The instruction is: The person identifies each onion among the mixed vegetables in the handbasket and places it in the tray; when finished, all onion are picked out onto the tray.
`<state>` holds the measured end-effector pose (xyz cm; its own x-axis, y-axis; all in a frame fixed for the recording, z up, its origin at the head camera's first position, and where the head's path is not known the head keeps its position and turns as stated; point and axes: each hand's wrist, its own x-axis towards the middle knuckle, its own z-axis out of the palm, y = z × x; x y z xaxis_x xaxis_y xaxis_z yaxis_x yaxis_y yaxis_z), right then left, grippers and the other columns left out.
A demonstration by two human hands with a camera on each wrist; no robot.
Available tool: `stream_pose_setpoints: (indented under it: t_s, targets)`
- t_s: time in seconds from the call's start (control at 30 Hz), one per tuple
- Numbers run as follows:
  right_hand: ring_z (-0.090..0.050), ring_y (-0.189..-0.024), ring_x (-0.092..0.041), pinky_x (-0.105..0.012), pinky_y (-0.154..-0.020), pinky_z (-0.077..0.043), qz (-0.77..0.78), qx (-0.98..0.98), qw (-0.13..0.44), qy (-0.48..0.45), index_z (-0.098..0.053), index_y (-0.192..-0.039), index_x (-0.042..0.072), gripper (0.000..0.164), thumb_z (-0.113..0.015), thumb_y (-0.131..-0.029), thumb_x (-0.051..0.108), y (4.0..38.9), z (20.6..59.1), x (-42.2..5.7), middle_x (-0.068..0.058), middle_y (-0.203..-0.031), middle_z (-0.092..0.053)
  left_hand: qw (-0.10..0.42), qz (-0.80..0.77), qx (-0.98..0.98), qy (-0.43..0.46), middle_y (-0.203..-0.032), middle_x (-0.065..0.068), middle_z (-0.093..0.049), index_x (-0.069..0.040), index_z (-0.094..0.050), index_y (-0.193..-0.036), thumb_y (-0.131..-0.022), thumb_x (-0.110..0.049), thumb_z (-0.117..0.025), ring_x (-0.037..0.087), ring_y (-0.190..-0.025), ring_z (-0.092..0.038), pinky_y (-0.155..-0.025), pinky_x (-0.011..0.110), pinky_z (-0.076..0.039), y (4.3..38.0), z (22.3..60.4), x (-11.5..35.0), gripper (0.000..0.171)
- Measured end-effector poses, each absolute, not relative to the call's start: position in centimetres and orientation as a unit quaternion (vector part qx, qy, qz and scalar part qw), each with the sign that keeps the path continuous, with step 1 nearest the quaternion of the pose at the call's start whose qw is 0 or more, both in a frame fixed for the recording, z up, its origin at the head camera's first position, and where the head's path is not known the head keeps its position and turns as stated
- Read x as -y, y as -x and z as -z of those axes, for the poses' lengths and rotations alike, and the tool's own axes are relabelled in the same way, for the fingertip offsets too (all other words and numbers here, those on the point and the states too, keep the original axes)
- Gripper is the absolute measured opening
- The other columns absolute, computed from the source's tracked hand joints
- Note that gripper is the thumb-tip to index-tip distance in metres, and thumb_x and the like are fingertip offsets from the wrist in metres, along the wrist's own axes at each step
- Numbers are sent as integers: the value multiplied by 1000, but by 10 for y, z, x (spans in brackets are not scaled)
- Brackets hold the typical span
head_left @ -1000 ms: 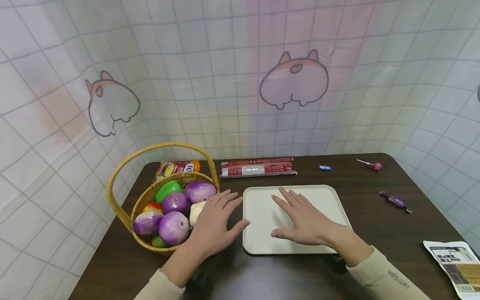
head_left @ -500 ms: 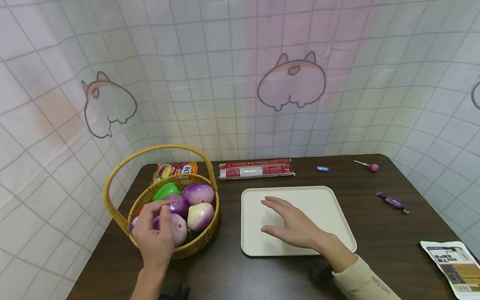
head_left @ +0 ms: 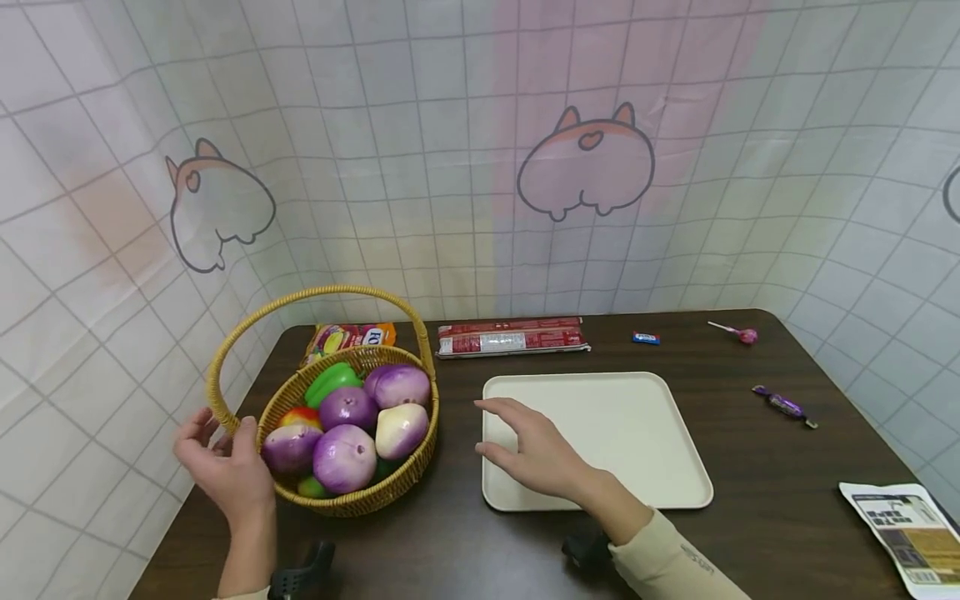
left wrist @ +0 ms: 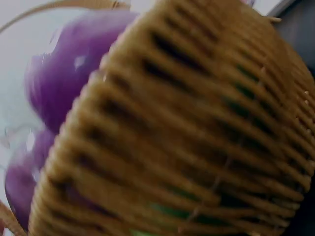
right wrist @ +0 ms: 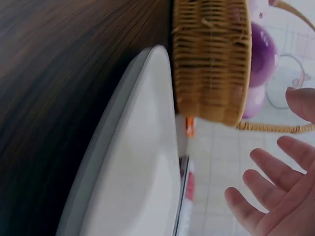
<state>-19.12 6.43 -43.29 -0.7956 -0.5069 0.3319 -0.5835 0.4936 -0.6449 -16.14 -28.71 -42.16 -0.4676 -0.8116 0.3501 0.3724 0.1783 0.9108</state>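
Note:
A yellow wicker basket with a tall arched handle stands on the left of the table, filled with purple-and-white eggplant-like vegetables, a green pepper and a red-yellow piece. My left hand is at the handle's left base, thumb on the basket side and curled fingers on the outer side, the handle between them. In the left wrist view the basket's woven side fills the picture, blurred. My right hand, fingers spread and holding nothing, hovers over the left part of a white tray.
Behind the basket lies a colourful snack bag. A long red package is along the back edge. To the right are a small blue candy, a lollipop, a purple wrapped candy and a white-and-brown pouch.
My left hand has swung left from beside the tray, across the basket, to its handle's left base. My right hand has shifted left over the tray. The basket stays in place.

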Motion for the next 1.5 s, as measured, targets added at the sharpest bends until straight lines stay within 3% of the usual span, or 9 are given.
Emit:
stream_pose_setpoints:
  t_s: [0.13, 0.27, 0.33, 0.57, 0.83, 1.0, 1.27, 1.5]
  targets:
    - [-48, -131, -17, -43, -105, -41, -416, 853, 43, -312, -51, -140, 14, 53, -69, -91, 27, 190, 430, -49, 0, -140, -54, 395, 663, 606, -194, -108, -4, -55, -5, -59, -113, -89, -3, -63, 12, -102, -51, -83, 16, -38, 167, 433, 297, 24]
    - [-48, -130, -17, -42, -105, -40, -437, 844, 43, -307, -52, -139, 12, 53, -69, -91, 25, 191, 427, -35, -1, -139, -55, 345, 677, 621, -191, -108, -5, -65, 0, -63, -99, -92, -7, -62, 16, -112, -52, -87, 11, -37, 173, 440, 303, 10]
    - [-49, -130, -17, -42, -105, -41, -444, 839, 47, -309, -52, -138, 11, 52, -69, -91, 25, 193, 427, -28, -1, -138, -55, 333, 682, 622, -194, -111, -3, -67, -1, -65, -100, -94, -12, -61, 15, -114, -52, -87, 11, -37, 175, 442, 305, 13]
    - [-53, -123, -22, -47, -101, -43, -492, 814, 45, -305, -52, -138, 8, 55, -71, -90, 26, 199, 429, -5, -8, -135, -56, 310, 682, 634, -192, -120, 2, -65, -1, -64, -125, -98, -24, -58, 11, -109, -53, -85, 13, -37, 176, 452, 312, 36]
    - [-55, -119, -20, -35, -98, -46, -530, 792, 25, -301, -52, -136, 9, 56, -74, -88, 28, 200, 431, 15, -3, -131, -57, 275, 721, 607, -189, -123, 1, -64, -4, -62, -129, -96, -25, -62, 13, -112, -52, -86, 16, -39, 174, 462, 317, 39]
    - [-55, -115, -15, -40, -98, -46, -531, 790, 24, -305, -53, -134, 10, 55, -74, -86, 28, 200, 432, 25, -3, -128, -58, 296, 714, 610, -172, -123, 2, -65, -1, -64, -124, -97, -21, -61, 14, -113, -52, -87, 15, -38, 172, 468, 316, 34]
    - [-54, -113, -12, -34, -94, -48, -509, 807, 9, -298, -56, -130, 15, 56, -77, -82, 35, 199, 433, 32, 2, -130, -54, 410, 687, 589, -113, -99, 4, -74, 12, -63, -83, -91, 0, -63, 18, -100, -61, -84, 18, -43, 172, 476, 310, 15]
    - [-52, -112, -11, -31, -95, -46, -499, 809, 36, -307, -53, -124, 18, 57, -82, -77, 33, 196, 441, 39, 4, -126, -51, 439, 681, 580, -78, -96, 9, -74, 22, -56, -84, -89, 5, -62, 19, -94, -64, -82, 19, -44, 174, 480, 310, 19]
